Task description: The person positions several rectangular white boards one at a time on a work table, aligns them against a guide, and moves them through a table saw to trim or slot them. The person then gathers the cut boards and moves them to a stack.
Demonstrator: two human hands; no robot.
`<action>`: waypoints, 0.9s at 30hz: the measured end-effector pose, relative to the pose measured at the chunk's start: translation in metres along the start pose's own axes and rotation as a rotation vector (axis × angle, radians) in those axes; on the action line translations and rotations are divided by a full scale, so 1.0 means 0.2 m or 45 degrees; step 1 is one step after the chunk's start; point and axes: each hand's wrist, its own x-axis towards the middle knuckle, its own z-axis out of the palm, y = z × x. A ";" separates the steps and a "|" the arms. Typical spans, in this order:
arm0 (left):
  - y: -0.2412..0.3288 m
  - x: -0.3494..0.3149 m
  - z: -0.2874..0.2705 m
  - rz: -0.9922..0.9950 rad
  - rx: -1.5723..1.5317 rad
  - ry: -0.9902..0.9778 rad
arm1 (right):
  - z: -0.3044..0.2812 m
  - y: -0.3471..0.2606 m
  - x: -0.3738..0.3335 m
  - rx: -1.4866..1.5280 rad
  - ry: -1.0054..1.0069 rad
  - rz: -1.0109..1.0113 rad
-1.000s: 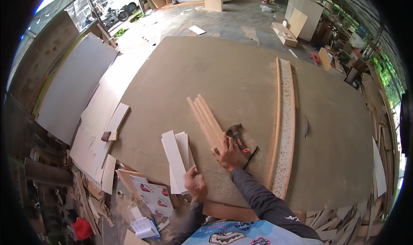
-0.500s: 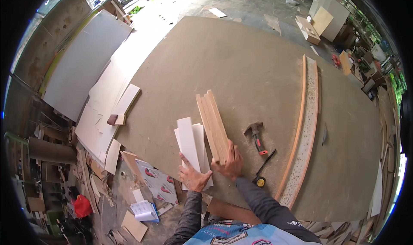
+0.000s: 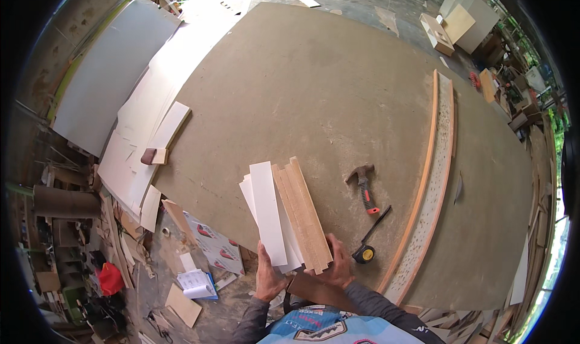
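Observation:
My right hand grips the near end of a bundle of pale wooden strips, its fingers along the right edge and thumb at the end. The bundle slants on the large brown board. Left of it, against its side, white strips lie fanned in a small overlapping pile. My left hand is at their lower left corner, fingers stretched up along the edge and thumb spread apart below. A claw hammer with a black and red handle lies to the right. Nearer me is a black and yellow tape measure.
A long curved frame with wooden edges runs along the board's right side. White sheets lie on the left, with a brown block on them. Below left, a notebook and offcuts lie on the floor.
The wooden bundle has turned and come nearer me, its strips now more spread, beside the white strips. My left hand has slid from on top of the white strips to their lower corner.

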 end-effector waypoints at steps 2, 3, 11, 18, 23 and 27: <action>-0.11 -0.01 0.12 -0.096 -0.134 0.118 | 0.10 0.12 -0.01 0.018 -0.041 -0.101; -0.11 0.03 0.13 -0.037 -0.075 0.194 | 0.12 0.16 0.03 0.019 -0.053 -0.166; -0.31 0.41 -0.11 0.110 0.145 0.475 | 0.38 0.16 0.44 0.122 -0.076 -0.192; -0.74 0.86 -0.50 -0.131 -0.102 0.473 | 0.86 0.00 1.01 0.131 -0.286 -0.128; -0.86 1.09 -0.70 -0.025 -0.041 0.430 | 0.87 -0.07 1.29 0.024 -0.541 -0.115; -0.73 1.03 -0.59 0.022 -0.249 0.608 | 0.64 0.12 1.18 0.075 -0.315 -0.133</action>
